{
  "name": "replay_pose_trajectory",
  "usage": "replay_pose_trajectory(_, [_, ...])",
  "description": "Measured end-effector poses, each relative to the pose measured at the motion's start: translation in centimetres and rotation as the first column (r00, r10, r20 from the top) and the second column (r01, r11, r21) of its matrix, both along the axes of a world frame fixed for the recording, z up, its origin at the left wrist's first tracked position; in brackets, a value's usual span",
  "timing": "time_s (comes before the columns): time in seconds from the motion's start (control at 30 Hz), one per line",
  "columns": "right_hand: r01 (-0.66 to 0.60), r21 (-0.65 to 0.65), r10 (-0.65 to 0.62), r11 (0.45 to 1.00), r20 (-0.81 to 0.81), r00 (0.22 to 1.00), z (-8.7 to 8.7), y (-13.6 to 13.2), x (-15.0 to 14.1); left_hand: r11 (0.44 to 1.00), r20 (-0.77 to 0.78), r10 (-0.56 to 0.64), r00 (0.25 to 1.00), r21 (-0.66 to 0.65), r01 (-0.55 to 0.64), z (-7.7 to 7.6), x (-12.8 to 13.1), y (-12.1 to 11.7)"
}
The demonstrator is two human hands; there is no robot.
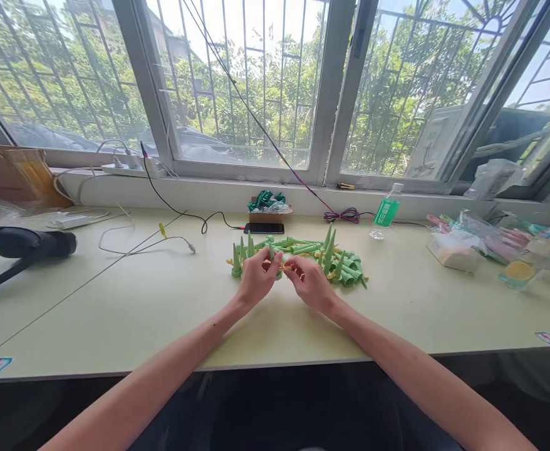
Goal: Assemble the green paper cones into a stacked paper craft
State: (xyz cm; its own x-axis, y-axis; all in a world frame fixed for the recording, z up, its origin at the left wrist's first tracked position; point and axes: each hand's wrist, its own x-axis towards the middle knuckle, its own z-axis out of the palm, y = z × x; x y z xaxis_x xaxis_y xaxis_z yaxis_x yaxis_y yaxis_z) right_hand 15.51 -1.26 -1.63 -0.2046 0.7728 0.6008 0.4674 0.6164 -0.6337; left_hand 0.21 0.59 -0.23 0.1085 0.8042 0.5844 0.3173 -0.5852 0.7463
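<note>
A heap of green plastic cones with small yellow parts lies on the pale table in front of me. Several cones stand upright at the left of the heap. My left hand is closed around a green cone, its tip showing above the fingers. My right hand pinches a small yellow piece right beside it. The two hands meet at the heap's near edge.
A black phone and a small box with green parts lie behind the heap. A water bottle stands to the right. Cables and a power strip lie left; a black object far left. Another person's hands work among bags at right.
</note>
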Motion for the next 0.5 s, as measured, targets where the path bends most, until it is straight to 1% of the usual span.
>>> replay_pose_trajectory(0.1, [0.003, 0.001, -0.003, 1.000, 0.003, 1.000, -0.01, 0.01, 0.00, 1.000, -0.008, 0.002, 1.000, -0.010, -0.002, 0.05, -0.05, -0.09])
replay_pose_trajectory(0.23, [0.000, -0.021, 0.000, 1.000, 0.034, 0.999, -0.07, 0.07, 0.09, 1.000, -0.049, 0.007, 0.999, 0.023, -0.006, -0.14, -0.12, -0.01])
replay_pose_trajectory(0.4, [0.054, -0.012, -0.053, 0.998, 0.069, 0.996, -0.24, 0.26, 0.20, 1.000, -0.071, 0.003, 0.997, 0.030, -0.001, -0.41, -0.15, 0.13])
replay_pose_trajectory(0.5, [0.066, -0.026, -0.064, 0.997, 0.082, 0.995, -0.27, 0.31, 0.22, 1.000, -0.068, 0.000, 0.998, 0.029, 0.002, -0.37, -0.13, 0.08])
